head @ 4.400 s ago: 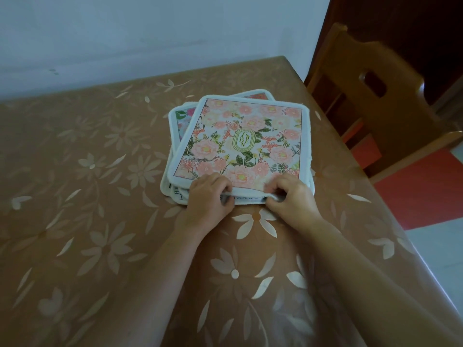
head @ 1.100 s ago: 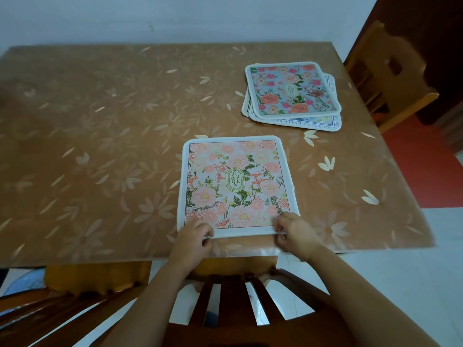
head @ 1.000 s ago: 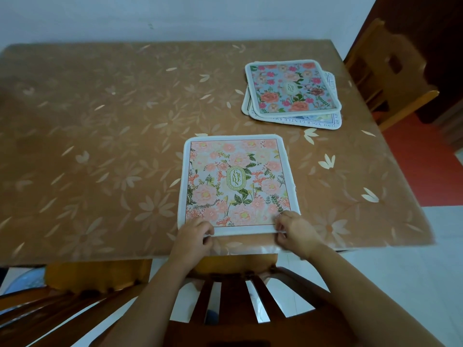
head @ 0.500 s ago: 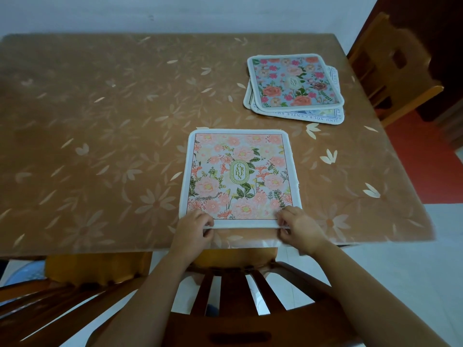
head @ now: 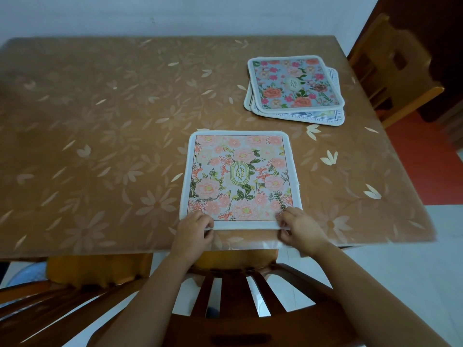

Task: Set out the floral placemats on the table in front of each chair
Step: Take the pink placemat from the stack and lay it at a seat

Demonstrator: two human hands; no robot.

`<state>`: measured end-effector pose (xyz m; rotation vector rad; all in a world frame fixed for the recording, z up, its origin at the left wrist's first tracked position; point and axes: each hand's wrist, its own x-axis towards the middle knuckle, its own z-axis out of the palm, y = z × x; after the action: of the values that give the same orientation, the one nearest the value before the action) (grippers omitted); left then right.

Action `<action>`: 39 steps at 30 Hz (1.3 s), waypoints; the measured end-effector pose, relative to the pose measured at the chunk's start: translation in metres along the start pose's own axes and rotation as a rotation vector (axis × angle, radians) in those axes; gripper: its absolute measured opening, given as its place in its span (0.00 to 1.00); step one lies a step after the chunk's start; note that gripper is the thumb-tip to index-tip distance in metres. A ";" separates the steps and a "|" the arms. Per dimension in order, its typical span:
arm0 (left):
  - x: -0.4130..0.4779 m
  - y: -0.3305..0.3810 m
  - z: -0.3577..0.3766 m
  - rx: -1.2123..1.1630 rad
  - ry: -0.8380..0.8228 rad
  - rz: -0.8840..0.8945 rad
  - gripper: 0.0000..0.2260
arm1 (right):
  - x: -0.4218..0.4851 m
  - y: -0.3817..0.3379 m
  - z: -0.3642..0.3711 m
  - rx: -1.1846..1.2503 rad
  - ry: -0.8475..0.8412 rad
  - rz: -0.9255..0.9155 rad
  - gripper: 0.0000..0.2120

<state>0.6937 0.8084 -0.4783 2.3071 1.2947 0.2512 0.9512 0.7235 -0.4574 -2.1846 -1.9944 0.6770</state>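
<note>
A pink floral placemat (head: 239, 175) with a "GARDEN" label lies flat on the brown flower-patterned table (head: 100, 146), near its front edge and right behind a dark wooden chair back (head: 225, 296). My left hand (head: 194, 231) pinches its near left corner. My right hand (head: 299, 227) pinches its near right corner. A stack of more placemats (head: 295, 87), the top one blue with red and pink flowers, rests at the table's far right.
A light wooden chair (head: 393, 68) stands at the table's right side by the stack. A second dark chair back (head: 50, 304) shows at the lower left. A white wall runs behind the table; red and white floor lies to the right.
The pink placemat came off the stack at the far right and now lies at the near edge by the chair. Over the last second both hands keep hold of its near corners and barely shift it.
</note>
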 end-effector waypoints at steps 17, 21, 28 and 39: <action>-0.002 0.002 0.001 -0.020 0.015 -0.022 0.03 | 0.002 -0.002 0.000 0.015 0.020 0.038 0.08; -0.002 0.002 0.001 -0.015 0.004 -0.024 0.03 | 0.002 -0.002 0.000 0.013 0.020 0.039 0.08; -0.002 0.003 0.000 -0.014 0.001 -0.017 0.02 | 0.001 -0.003 0.001 0.030 0.028 0.048 0.07; -0.001 0.004 0.000 -0.007 -0.002 -0.030 0.02 | 0.000 -0.005 0.000 0.047 0.032 0.058 0.08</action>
<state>0.6960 0.8056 -0.4769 2.2795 1.3247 0.2424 0.9469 0.7241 -0.4561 -2.2197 -1.8865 0.6852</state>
